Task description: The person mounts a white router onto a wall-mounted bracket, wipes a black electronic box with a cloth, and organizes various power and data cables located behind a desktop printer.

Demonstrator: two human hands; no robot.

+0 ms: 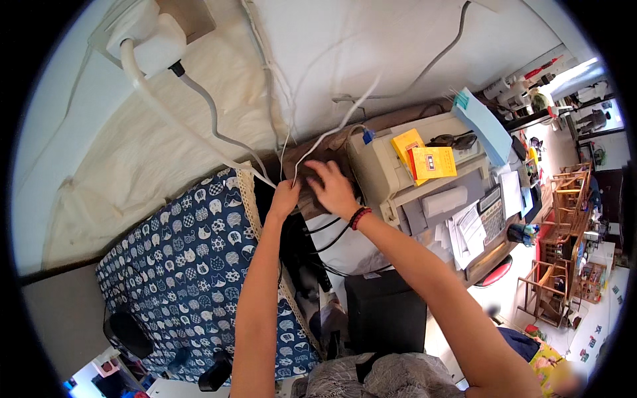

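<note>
White cable (361,99) is rising between the patterned cloth (199,252) and the printer (375,169), its free end leaning toward the wall (398,40). The left hand (285,198) is pinching its lower part between the fingers, probably steadying the loose length. The right hand (335,192) is hovering just beside, its fingers spread and gripping nothing visible, perhaps for freedom around the cable. Yellow boxes (434,164) are resting on the printer, its flat top apparently serving as a shelf.

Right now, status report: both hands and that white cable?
Left hand pinching white cable. Right hand open beside it. Black cables close below; beige machine to the right.
</note>
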